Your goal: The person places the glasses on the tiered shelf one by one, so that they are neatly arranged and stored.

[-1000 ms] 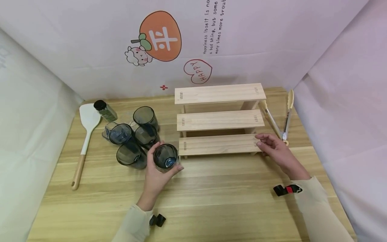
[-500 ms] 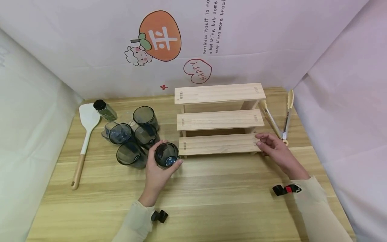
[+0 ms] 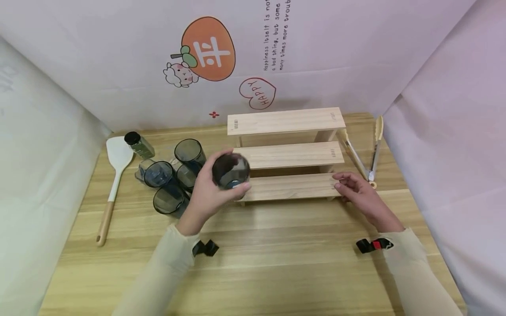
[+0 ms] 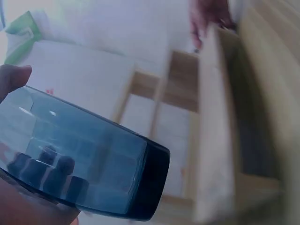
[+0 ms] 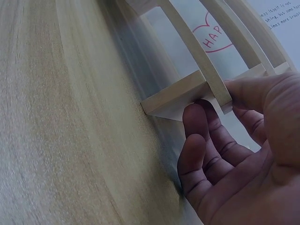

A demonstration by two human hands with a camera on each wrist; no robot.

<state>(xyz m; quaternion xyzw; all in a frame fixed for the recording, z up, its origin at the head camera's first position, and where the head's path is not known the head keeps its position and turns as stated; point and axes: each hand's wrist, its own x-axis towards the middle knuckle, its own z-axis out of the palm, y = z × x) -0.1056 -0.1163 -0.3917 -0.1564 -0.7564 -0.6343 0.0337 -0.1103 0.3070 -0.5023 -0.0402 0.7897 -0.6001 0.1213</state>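
My left hand [image 3: 205, 195] grips a smoky blue-grey glass [image 3: 232, 169], fingers and thumb wrapped round its sides. In the left wrist view the glass [image 4: 98, 150] shows its thick dark base, and the fingers show through the wall. It is held up in front of the left end of a three-step wooden rack [image 3: 290, 188], hiding part of the middle and lowest steps. At the rack's right end my right hand [image 3: 361, 193] holds the lowest step; in the right wrist view its thumb lies over the board [image 5: 213, 86] and fingertips touch beneath.
Several similar glasses [image 3: 170, 202] stand close together left of the rack. Behind them is a spice jar [image 3: 139, 145] with a black lid. A white spatula [image 3: 118, 162] with a wooden handle lies farther left. Tongs [image 3: 373, 162] lie spread right of the rack. White cloth walls surround the table [image 3: 276, 254].
My left hand has lifted the glass from in front of the other glasses and carried it up and right, toward the rack. The right hand keeps its hold on the rack's end.
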